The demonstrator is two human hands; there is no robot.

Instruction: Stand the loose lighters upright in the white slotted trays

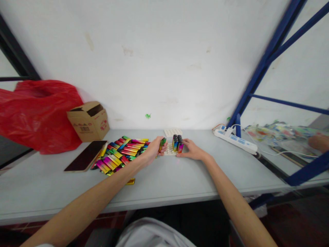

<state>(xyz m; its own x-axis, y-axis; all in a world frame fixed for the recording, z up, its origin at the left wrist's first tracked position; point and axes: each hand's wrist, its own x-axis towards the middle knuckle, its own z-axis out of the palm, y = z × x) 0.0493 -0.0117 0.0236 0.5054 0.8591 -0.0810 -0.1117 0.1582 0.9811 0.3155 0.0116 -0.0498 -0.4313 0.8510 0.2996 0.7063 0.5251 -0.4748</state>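
My left hand (pixel 154 150) is closed around a lighter (pixel 162 144) with a shiny green and yellow body, held upright at the left side of a white tray (pixel 168 151) with holes. Several lighters (pixel 178 144) with black tops and rainbow metallic bodies stand upright together on the right part of that tray. My right hand (pixel 192 150) grips the tray's right end, thumb at its front corner and fingers beside the standing lighters; the fingertips are partly hidden. Left of my left hand lies a loose pile of colourful metallic lighters (pixel 113 159).
A second white tray (pixel 173 132) lies against the wall. At left are a dark-screened phone (pixel 86 156), an open cardboard box (pixel 88 121) and a red plastic bag (pixel 41 116). A white power strip (pixel 235 140) and blue frame (pixel 259 73) stand right, with another person's hand (pixel 318 142) beyond.
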